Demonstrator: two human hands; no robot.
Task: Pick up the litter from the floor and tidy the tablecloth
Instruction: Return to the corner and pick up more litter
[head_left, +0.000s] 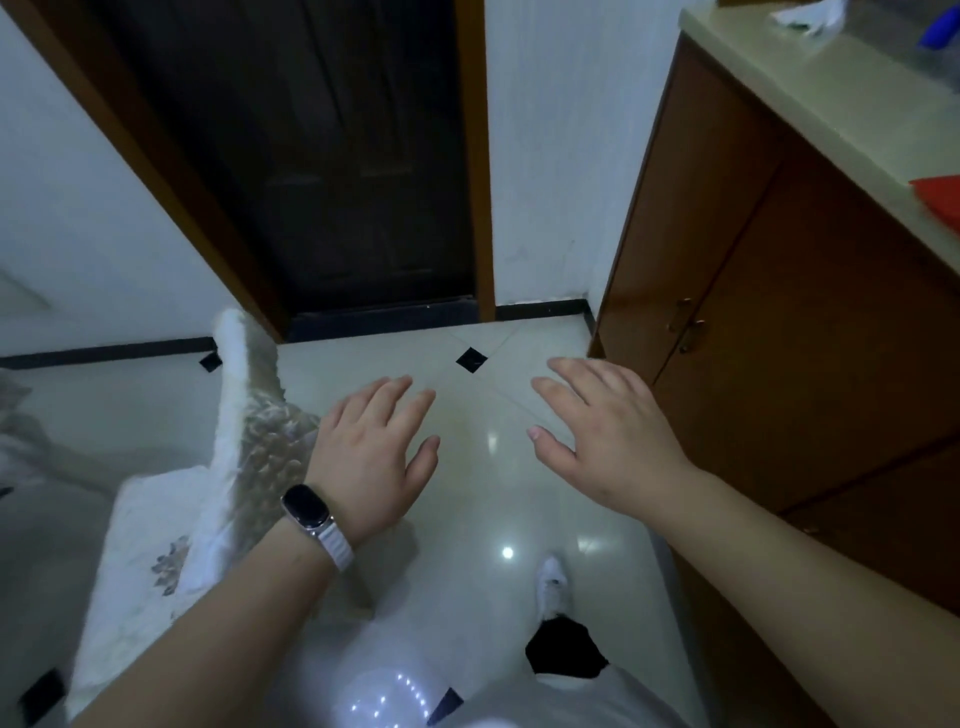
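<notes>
- Left hand (371, 452): palm down, fingers straight and slightly apart, gripping nothing. It hovers above the floor.
- Right hand (608, 431): also flat and spread, fingers loose, holding nothing. The two hands are near each other with a gap of bare tile between them.
- One watch (306, 506) on the left wrist has a glossy black oblong face and a ribbed white strap.
- Tablecloth (156, 519): at 9 o'clock from the left hand, a white cloth with a fuzzy border and grey-brown leaf-like stitching. It is rumpled, and one fold stands up as a ridge running toward 11 o'clock. The left wrist overlaps it in the view, and I cannot tell whether they touch.
- Floor (493, 493): glossy cream tiles with bright light spots. Three small black diamond insets show plainly, one (471, 359) at 12 o'clock between the hands.
- Open room: a strip of floor runs from the hands toward 12 o'clock, edged by the cloth on the left and the cabinet on the right.
- One white shoe (553, 582) is at 6 o'clock, under the right forearm.
- Door (363, 182): a dark panelled door at 12 o'clock in a brown wooden frame, with black skirting (540, 309) along the white walls.
- Cabinet (779, 312): smooth brown wood at 3 o'clock, with two small metal handles (685, 322) side by side.
- Countertop (831, 104): pale and matte at 1 o'clock, bearing one red thing (940, 195), one blue thing (937, 31) and one crumpled white thing (805, 15), all too cropped to identify.
</notes>
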